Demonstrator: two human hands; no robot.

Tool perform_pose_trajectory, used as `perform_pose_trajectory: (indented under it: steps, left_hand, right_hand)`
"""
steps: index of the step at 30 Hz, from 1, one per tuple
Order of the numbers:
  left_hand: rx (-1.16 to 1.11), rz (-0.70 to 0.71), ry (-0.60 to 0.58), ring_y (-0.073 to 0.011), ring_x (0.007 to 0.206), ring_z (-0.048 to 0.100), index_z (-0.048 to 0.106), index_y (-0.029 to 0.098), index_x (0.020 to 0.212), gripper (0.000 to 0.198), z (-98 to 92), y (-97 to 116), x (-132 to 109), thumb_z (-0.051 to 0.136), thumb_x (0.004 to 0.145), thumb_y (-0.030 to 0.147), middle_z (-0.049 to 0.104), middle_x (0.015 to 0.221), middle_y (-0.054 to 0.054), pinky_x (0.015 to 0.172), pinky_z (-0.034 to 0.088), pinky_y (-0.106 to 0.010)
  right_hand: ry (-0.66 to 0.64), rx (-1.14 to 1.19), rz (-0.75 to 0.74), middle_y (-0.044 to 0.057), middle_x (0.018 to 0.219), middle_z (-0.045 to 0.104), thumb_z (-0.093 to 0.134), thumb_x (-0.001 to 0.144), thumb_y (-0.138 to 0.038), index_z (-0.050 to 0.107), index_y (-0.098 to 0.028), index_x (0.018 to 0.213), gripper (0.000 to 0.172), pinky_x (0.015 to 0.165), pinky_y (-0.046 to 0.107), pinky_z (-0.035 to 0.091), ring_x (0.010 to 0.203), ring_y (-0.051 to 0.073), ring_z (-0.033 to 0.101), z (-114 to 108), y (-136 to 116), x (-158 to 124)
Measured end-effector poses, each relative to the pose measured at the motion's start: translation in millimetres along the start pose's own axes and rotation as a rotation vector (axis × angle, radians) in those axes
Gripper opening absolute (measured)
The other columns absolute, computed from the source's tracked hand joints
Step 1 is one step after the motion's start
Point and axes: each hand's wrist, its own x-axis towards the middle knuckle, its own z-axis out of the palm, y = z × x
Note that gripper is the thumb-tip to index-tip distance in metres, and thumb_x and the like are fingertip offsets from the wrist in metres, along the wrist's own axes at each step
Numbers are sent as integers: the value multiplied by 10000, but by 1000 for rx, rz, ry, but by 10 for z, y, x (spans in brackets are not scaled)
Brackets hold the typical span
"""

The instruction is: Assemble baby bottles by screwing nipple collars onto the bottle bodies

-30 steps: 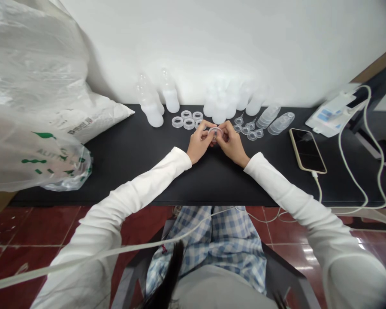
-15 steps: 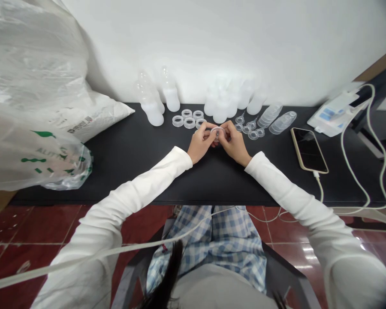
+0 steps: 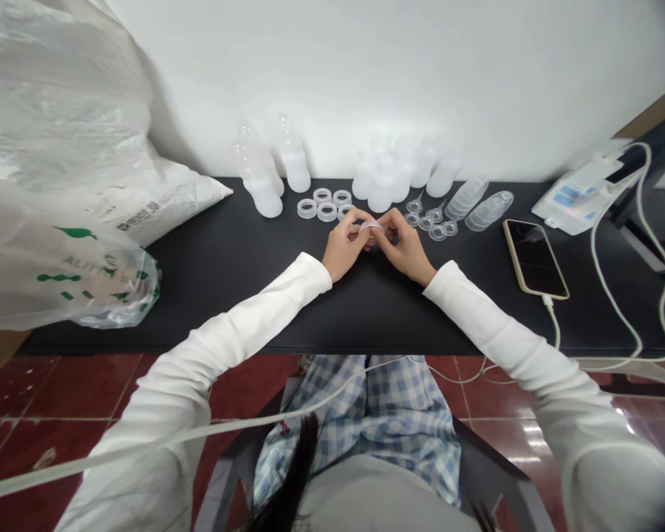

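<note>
Between both hands is a clear, pale collar ring [image 3: 373, 224], pinched above the black table. My left hand [image 3: 342, 247] grips its left side with bent fingers. On the other side, my right hand [image 3: 406, 247] has thumb and fingers closed on the same ring. Whether a teat sits inside it I cannot tell, as the fingers cover much of it. Several similar collar rings [image 3: 307, 215] lie just beyond my left hand, one partly hidden by it. Several clear teats [image 3: 437, 233] with thin tips lie right of my right hand.
White bottles [image 3: 379, 198] stand clustered by the wall; several capped bottles [image 3: 267, 201] stand left. Stacked clear domed caps [image 3: 490, 210] lie right. A phone [image 3: 536, 258] charges near a white power strip [image 3: 573, 198] with looping cables. Large plastic bags [image 3: 60, 251] fill the left.
The ring has tilted between my fingers, its opening less visible than before. Both hands stay at nearly the same place.
</note>
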Motion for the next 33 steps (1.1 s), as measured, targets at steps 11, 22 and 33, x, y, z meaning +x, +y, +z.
perform_pose_trajectory:
  steps: [11,22,33]
  left_hand:
    - [-80,14,-70,-142,822,732,477,238,1157,566,10,-63,4,743,824,611,727,937,-17,814,606,-315]
    - [-40,40,-48,-115,646,669,404,252,1019,546,8,-109,17,750,811,619,663,800,29,652,582,-291]
    - [-50,-17,-65,-150,637,679,503,232,1103,524,-5,-52,12,637,873,683,696,737,14,627,562,-301]
  right_hand:
    - [-3,-18,-14,-22,740,539,493,956,-669,500,-245,1027,430,550,306,429,596,134,487,-54,59,-27]
    - [39,44,20,-16,685,548,520,936,-679,480,-260,925,421,521,314,418,563,145,492,18,102,-35]
    - [26,120,135,-46,641,508,484,948,-692,425,-268,887,432,531,303,392,552,137,481,-4,33,-23]
